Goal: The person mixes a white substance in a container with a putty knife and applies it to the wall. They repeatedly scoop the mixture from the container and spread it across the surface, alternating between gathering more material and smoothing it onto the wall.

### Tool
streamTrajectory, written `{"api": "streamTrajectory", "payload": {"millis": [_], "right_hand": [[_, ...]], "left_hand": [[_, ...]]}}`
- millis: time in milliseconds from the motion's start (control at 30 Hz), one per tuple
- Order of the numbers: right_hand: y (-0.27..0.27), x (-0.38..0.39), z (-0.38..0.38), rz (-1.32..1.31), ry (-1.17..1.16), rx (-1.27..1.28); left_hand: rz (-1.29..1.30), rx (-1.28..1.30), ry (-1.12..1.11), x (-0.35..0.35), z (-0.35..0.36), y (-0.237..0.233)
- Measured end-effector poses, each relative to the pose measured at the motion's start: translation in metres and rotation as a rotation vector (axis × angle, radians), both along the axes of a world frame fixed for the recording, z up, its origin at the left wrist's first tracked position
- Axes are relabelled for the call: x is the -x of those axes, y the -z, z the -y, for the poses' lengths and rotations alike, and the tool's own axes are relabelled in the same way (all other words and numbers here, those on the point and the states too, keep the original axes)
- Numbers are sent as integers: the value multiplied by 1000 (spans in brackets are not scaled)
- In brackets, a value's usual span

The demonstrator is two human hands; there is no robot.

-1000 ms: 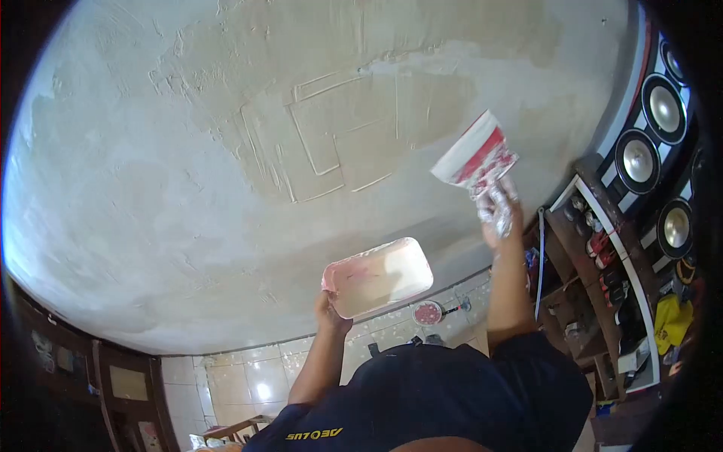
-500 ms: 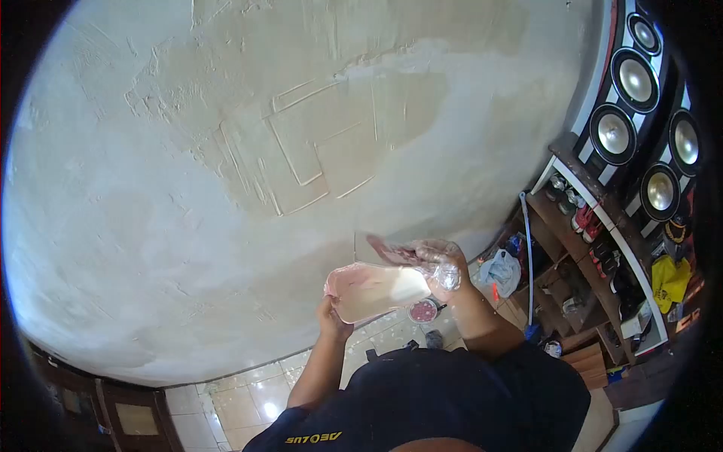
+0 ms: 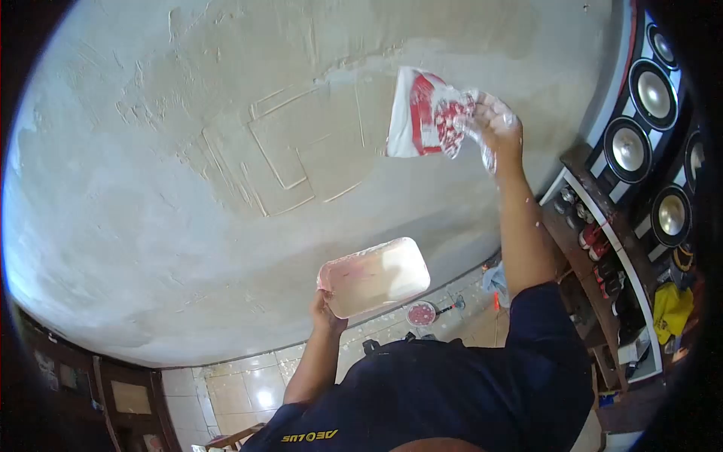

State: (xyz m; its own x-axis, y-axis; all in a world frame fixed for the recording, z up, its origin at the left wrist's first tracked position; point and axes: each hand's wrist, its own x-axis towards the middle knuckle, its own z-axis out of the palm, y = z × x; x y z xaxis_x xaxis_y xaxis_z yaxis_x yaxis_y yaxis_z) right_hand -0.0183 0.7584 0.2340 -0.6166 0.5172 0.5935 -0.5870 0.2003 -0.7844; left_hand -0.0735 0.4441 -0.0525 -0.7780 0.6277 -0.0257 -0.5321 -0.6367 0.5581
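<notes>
My left hand (image 3: pixel 329 313) grips a white plastic tub (image 3: pixel 376 277) by its left end, with a pinkish smear along its inner wall. Its shallow inside faces up toward me. Higher up on the right, my right hand (image 3: pixel 497 128), coated in white paste, is closed around a flat red and white putty spreader (image 3: pixel 423 113). The broad white edge of the spreader points left and overlaps the plastered wall (image 3: pixel 324 68). Raised ridges of paste form angular lines on the wall to the left of it.
On the tiled floor below stands a small bucket (image 3: pixel 421 313) of pinkish mix, with a handled tool beside it. A wooden shelf (image 3: pixel 580 264) with shoes is at the right, near tall speakers (image 3: pixel 631 151). Dark wooden doors (image 3: pixel 128 399) stand at lower left.
My right hand has risen from the right end of the tub up to the wall, bringing the spreader into plain view. My left hand keeps the tub at about the same place.
</notes>
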Motion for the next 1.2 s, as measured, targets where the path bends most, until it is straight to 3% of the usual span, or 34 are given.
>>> {"api": "streamTrajectory", "payload": {"millis": [133, 200, 233, 267, 333, 400, 467, 500, 567, 600, 667, 733, 800, 867, 967, 1067, 1133, 1167, 1200], "right_hand": [[-30, 26, -21, 27, -3, -113], [-41, 33, -22, 220, 278, -323], [-40, 35, -29, 273, 289, -350], [-37, 38, -39, 270, 287, -347], [-31, 40, -48, 269, 566, -508], [-27, 24, -69, 273, 580, -470], [-13, 9, -116, 209, 743, -456], [-11, -1, -128, 213, 741, -457], [-8, -18, -138, 179, 382, -234], [-9, -21, -132, 175, 380, -238], [-13, -26, -110, 75, 151, -101], [-15, -13, -70, 78, 34, -148], [-16, 12, -40, 42, 22, -216], [-39, 15, -25, 325, 491, -536], [-28, 22, -71, 200, 633, -456], [-19, -7, -129, 246, 809, -428], [-16, -26, -142, 86, 656, -382], [-18, -39, -129, 33, 403, -199], [-23, -40, -111, 35, 403, -203]], "left_hand": [[34, -4, -8, -4, -9, 3], [50, -2, -23, -10, -14, -2], [70, -2, -33, -11, -18, -5], [68, 1, -36, -10, -22, -6], [-5, 2, -30, -9, -26, -4], [49, 8, -29, -9, -28, 1], [29, -25, -4, -12, -27, 4], [118, 112, -80, -15, -29, 2], [112, 107, -98, -18, -36, -9], [103, 102, -116, -18, -39, -12], [106, 99, -101, -17, -46, -13], [115, 104, -82, -17, -50, -10], [68, 66, -8, -18, -54, -7], [25, 61, 23, -16, -57, -6], [-30, 18, 51, -15, -57, -12], [14, -18, 58, -15, -52, -4], [63, -17, 74, -15, -49, 0], [29, 65, 47, -15, -51, -3], [-6, 147, 17, -13, -54, -5]]}}
